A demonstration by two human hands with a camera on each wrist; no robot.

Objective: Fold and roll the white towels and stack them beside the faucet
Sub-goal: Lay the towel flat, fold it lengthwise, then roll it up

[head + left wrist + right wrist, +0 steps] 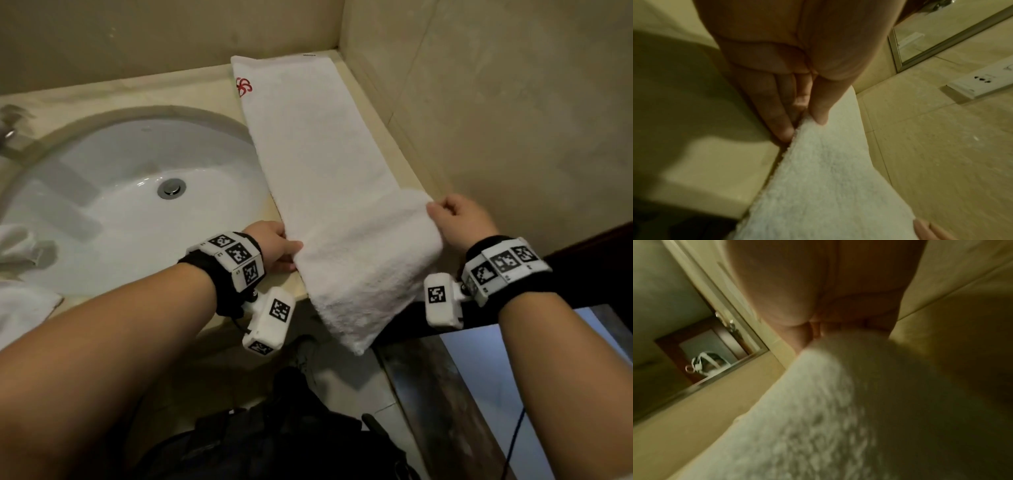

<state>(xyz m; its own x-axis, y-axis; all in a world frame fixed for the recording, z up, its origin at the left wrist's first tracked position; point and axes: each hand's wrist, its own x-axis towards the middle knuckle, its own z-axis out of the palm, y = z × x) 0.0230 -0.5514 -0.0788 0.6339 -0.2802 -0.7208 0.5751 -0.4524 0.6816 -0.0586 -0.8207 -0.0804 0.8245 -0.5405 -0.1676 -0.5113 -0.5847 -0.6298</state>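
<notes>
Both forearms reach in over the counter's front edge. Left hand [274, 245] pinches the near left edge of the white towel [318, 171], thumb on top and fingers [777, 113] pressed together beneath. Right hand [459, 219] pinches the near right edge, fingers curled into the cloth. Folded into a long strip, the towel lies on the counter [191, 92] between the sink [120, 192] and the side wall [496, 102], its near end hanging over the front edge. More white cloth [20, 274] sits at the sink's left rim.
</notes>
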